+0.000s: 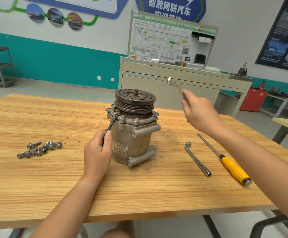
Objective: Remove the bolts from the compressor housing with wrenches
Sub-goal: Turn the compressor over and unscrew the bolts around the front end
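The compressor [133, 127] stood upright at mid-desk [36, 186]. A black wrench [111, 123], gripped in the left hand [96, 152], was set on a flange bolt [122, 117]. A silver wrench [175, 85] was held raised in the right hand [200, 110], right of the compressor. Loose bolts [40, 149] lay to its left.

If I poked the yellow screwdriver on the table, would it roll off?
Probably it would roll a little: the yellow screwdriver has a rounded handle and lies flat on the smooth wooden table. It likely wouldn't bend, since the shaft looks like stiff metal. It lies fairly near the table's right edge, so a hard poke might send it off.
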Tool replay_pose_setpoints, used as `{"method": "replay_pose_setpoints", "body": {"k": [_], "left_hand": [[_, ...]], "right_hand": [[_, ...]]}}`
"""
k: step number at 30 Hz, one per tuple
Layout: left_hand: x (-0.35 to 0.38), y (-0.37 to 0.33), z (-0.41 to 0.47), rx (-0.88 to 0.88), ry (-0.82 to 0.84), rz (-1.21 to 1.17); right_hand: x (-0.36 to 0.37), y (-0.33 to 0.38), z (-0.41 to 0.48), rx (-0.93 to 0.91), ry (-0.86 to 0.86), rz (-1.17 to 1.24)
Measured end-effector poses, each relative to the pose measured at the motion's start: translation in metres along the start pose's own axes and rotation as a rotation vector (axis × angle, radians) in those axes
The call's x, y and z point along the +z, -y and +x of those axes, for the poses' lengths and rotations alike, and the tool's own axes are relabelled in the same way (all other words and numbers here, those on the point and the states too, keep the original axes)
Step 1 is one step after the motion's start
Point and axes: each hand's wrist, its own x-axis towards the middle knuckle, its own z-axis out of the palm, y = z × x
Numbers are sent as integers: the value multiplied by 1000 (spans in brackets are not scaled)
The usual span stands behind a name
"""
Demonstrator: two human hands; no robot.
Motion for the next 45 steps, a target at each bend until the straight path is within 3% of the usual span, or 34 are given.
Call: {"method": "replay_pose_setpoints", "body": {"k": [4, 12, 20, 30, 34, 36, 41, 43, 45], "left_hand": [[0, 0, 1, -2, 5, 5], [-1, -1, 0, -8, -5, 8], [0, 2, 0, 6, -4, 8], [1, 4, 1, 33, -13, 16], [1, 4, 2, 43, -12, 26], [1, 5, 2, 33, -19, 21], [1, 5, 1, 23, -18, 15], [1, 5, 1, 16, -19, 13], [1, 4, 1, 6, -13, 10]], "right_hand": [[-11, 17, -27, -46, 170, -273], [-16, 52, -21, -117, 235, -626], [-12, 56, -27, -211, 299, -754], [11, -23, 13, -383, 233, -613], [44, -17, 35, -479, -89, -312], [61, -6, 41, -497, -148, -220], [73, -3, 40, -199, -112, -44], [59, -4, 33, 4, -200, 159], [39, -3, 21, 70, -250, 387]]}}
